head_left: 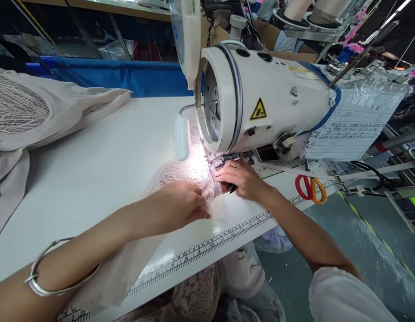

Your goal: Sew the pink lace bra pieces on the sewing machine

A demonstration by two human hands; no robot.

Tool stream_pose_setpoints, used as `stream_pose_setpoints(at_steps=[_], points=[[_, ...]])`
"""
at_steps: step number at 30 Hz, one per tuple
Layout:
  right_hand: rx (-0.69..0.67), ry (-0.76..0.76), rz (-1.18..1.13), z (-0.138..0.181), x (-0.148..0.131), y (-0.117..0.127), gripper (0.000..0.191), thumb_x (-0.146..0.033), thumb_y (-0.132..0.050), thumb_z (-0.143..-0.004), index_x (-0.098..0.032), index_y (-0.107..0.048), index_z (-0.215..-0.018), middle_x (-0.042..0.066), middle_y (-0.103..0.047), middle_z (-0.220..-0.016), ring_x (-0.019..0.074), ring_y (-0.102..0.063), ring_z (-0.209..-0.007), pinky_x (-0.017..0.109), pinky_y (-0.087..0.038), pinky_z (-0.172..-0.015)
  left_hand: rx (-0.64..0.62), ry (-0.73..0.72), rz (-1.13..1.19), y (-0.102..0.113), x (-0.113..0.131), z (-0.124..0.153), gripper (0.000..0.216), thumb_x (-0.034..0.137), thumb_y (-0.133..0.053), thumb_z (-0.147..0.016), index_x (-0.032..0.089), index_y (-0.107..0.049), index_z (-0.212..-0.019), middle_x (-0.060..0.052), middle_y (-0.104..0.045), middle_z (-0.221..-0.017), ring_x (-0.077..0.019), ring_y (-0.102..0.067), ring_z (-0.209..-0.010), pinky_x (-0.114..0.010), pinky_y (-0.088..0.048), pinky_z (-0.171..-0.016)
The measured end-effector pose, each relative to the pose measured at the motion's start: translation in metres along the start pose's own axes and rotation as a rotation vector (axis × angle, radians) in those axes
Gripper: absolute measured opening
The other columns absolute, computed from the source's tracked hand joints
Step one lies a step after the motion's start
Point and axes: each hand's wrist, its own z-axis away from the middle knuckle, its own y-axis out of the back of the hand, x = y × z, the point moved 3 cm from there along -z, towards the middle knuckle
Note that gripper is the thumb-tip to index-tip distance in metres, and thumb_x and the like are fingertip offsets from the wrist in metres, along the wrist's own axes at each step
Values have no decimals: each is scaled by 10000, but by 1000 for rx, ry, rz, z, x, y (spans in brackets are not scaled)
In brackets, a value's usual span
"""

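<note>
My left hand (184, 203) rests on pale pink lace fabric (175, 173), its fingers bent and closed on the edge by the sewing machine (268, 98). Just right of the brightly lit needle area, my right hand (239, 178) has its fingertips at the fabric beside the presser foot. Under its palm sticks out a small dark pointed tool (231, 188), mostly hidden by the curled fingers. Sheer fabric (127, 273) from the same piece trails below my left forearm and over the table edge.
A printed ruler (212, 246) runs along the front edge of the white table (80, 170). More lace-and-mesh fabric (60, 112) lies at the left. Red-and-orange-handled scissors (311, 188) hang at the right, below a handwritten sheet (351, 125). A white lamp (182, 138) stands behind the lace.
</note>
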Motion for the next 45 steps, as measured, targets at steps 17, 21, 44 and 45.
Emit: stream_pose_setpoints(at_steps=[17,21,44,45], points=[[7,49,-24,-2,-4,4,210,-91,-560,-909,-225,-721,-889,29,-778,-986,207,-631,-917,388,-492,-777,220,-111,-342,-14,-21,-17,317,160,-382,-1013,203,-695,-1037,-103,-692,-1052,-225,-585,-874,-389,-457,-797],[72,57,-33,-2,-3,3,242,-49,-538,-897,-216,-710,-935,19,-777,-994,195,-622,-911,368,-499,-773,255,-76,-337,-11,-20,-18,304,155,-382,-1020,173,-662,-902,-110,-680,-978,-211,-554,-796,-363,-428,-732],[-1,3,82,0,0,-4,354,8,-427,-898,-194,-671,-1057,60,-738,-1067,224,-598,-1027,407,-504,-899,321,-29,-426,-11,-27,-17,170,215,-478,-979,148,-634,-984,-136,-689,-1076,-286,-605,-1033,-487,-428,-970],[0,10,83,0,-1,-4,348,12,-431,-895,-193,-671,-1043,60,-739,-1069,224,-598,-1025,405,-501,-899,310,-15,-448,-11,-27,-16,175,239,-502,-971,139,-636,-1025,-148,-684,-1115,-303,-599,-1069,-496,-427,-974]])
